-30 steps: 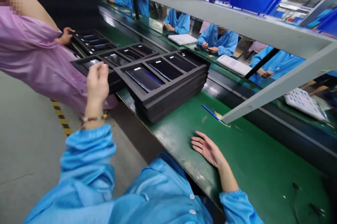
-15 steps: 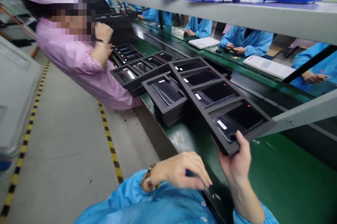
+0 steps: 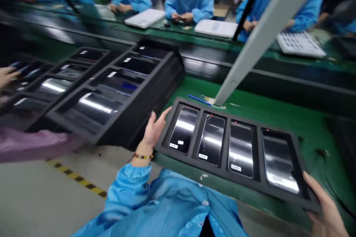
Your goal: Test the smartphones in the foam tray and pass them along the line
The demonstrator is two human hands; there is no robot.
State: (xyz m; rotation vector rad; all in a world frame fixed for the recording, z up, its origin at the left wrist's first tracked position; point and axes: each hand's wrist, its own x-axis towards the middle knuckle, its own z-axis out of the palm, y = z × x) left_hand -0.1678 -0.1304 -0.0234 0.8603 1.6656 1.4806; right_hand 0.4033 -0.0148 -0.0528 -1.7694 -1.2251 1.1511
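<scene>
A black foam tray (image 3: 194, 164) with several phones in its slots lies across the near edge of the green bench (image 3: 278, 118), right in front of me. My left hand (image 3: 152, 130) is pressed against the tray's left end, fingers stretched along it. My right hand (image 3: 325, 207) grips the tray's right front corner from below. One phone (image 3: 184, 129) fills the leftmost slot. To the left stands a stack of the same black trays (image 3: 133, 103), also loaded with phones.
More loaded trays (image 3: 52, 85) lie further left, with another person's hand (image 3: 7, 75) and pink sleeve (image 3: 36, 144) beside them. A blue pen (image 3: 198, 99) lies by the slanted grey frame post (image 3: 250, 44). Across the belt, people in blue coats work at white trays (image 3: 215, 28).
The tray that my right hand held up has come down flat in front of me. My left hand moved from my chest to the tray's left end. My view swung right and down.
</scene>
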